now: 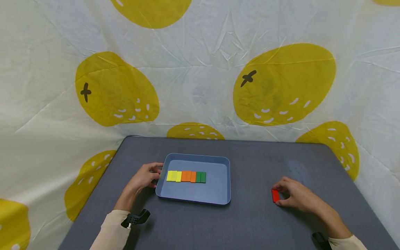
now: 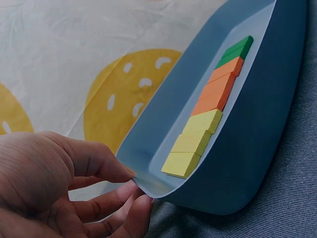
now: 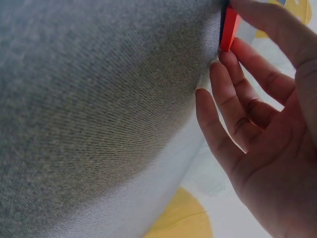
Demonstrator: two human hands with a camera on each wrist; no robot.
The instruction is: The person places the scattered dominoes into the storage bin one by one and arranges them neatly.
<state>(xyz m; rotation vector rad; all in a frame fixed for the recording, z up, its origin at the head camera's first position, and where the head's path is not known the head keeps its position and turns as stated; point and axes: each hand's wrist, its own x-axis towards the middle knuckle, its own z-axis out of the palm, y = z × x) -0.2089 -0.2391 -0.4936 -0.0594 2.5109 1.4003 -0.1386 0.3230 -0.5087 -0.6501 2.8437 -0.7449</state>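
A blue-grey tray (image 1: pixel 215 189) holds a row of flat rectangular blocks: yellow blocks (image 1: pixel 172 176) at the left, orange blocks (image 1: pixel 186 176) in the middle, green blocks (image 1: pixel 201 177) at the right. At the tray's left edge, my left hand (image 1: pixel 145 176) pinches the rim; its thumb (image 2: pixel 111 166) and fingertips meet the corner in the left wrist view. Well to the right of the tray, my right hand (image 1: pixel 297 195) holds a red block (image 1: pixel 275 196) between thumb and fingers, at the table surface. In the right wrist view the red block (image 3: pixel 229 29) shows only partly.
Everything stands on a dark grey table (image 1: pixel 250 222). Behind it and at its sides hangs a white cloth (image 1: pixel 200 93) printed with big yellow fruit shapes. A black band (image 1: pixel 136 218) is worn on the left wrist.
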